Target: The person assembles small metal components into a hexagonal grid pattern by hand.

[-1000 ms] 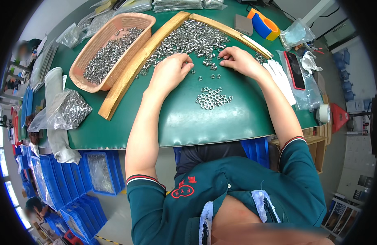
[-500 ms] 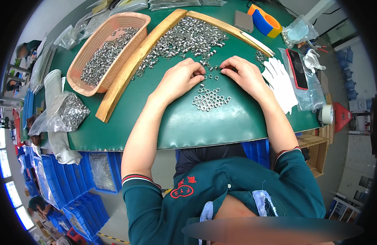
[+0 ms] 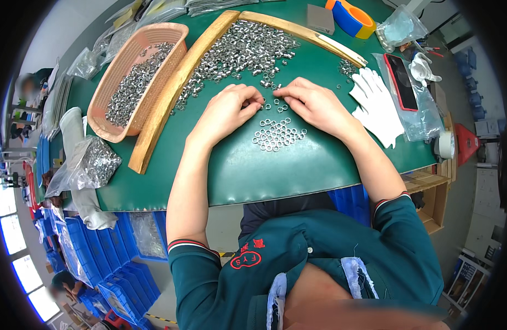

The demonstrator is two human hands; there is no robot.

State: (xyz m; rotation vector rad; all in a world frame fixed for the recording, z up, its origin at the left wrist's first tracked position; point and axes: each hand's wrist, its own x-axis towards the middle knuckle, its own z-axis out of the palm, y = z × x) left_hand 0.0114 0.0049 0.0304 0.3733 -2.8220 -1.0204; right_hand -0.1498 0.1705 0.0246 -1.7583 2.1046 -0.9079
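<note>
My left hand (image 3: 225, 114) rests on the green table with thumb and forefinger pinched together. A small metal ring shows at their tips, but whether anything more is between them is hidden. Opposite it, my right hand (image 3: 317, 109) has its fingers bent and the forefinger and thumb slightly apart, close to a few loose metal rings (image 3: 276, 102). Between the hands and nearer to me lies a flat cluster of metal rings (image 3: 277, 135), most lying with their holes up. Beyond the hands spreads a large heap of similar metal rings (image 3: 248, 44).
Two wooden strips (image 3: 179, 82) border the heap. On the left stand a pink plastic basket (image 3: 107, 88) of small metal parts and a clear bag (image 3: 99, 159). White gloves (image 3: 374, 107), a red-edged phone (image 3: 400, 82) and a tape roll (image 3: 444, 144) lie right.
My right hand has moved left, closer to my left hand, to the loose rings between them. A few more rings lie at the far edge of the cluster. The view has shifted slightly.
</note>
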